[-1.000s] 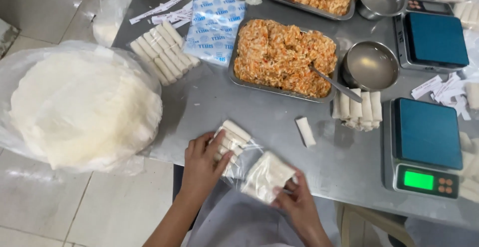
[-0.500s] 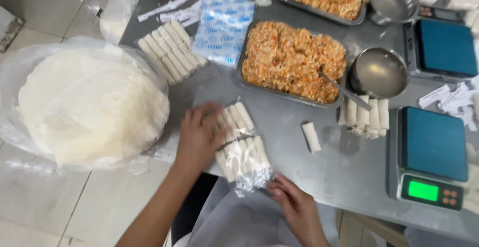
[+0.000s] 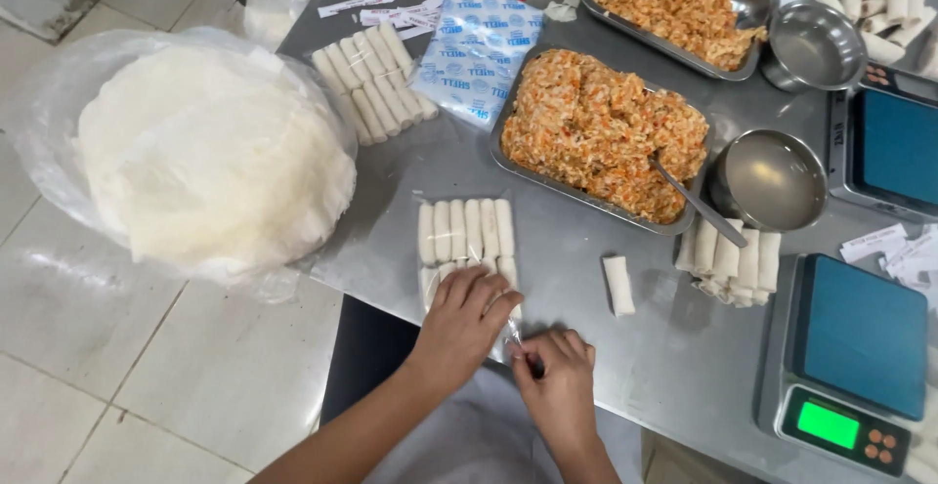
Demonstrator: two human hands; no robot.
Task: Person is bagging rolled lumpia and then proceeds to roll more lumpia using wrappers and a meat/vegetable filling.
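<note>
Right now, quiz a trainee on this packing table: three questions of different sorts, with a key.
1. True or false: the left hand presses on the clear bag of white rolls.
2. The spoon rests in: A) a bowl, B) the filling tray, C) a scale.
3. What does the right hand pinch?

Key: 1 true; 2 B; 3 the bag's open end.

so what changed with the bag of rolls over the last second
The clear bag of rolls, held up and crumpled between both hands a second ago, now lies flat on the steel table with its rolls in rows. The left hand presses its near end; the right hand pinches the bag's near corner. Trays, bowls, scales and the loose roll stayed put.
</note>
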